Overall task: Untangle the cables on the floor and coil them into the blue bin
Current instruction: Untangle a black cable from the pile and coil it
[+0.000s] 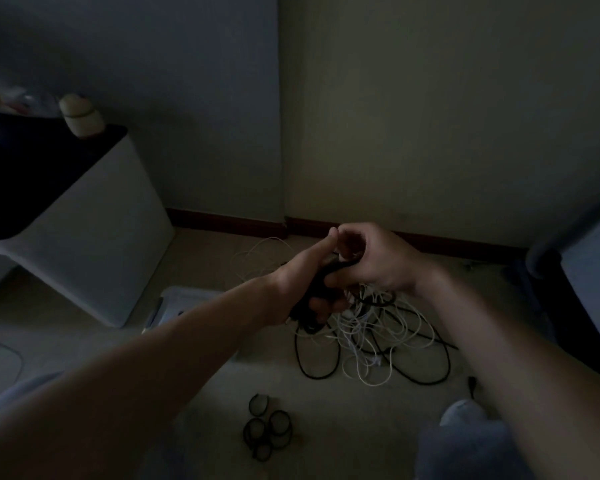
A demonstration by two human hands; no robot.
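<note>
Our left hand (305, 284) grips a bunched black cable (321, 276), right hand (378, 259) pinches its top, just above the floor tangle (371, 336). Looks light and floppy, so we'd grab near a free end. The bin (187, 296) sits to the left.

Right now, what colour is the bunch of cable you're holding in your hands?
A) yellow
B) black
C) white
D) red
B: the left hand and right hand both grip a black cable bunch, while the thin white cables lie tangled on the floor.
</note>
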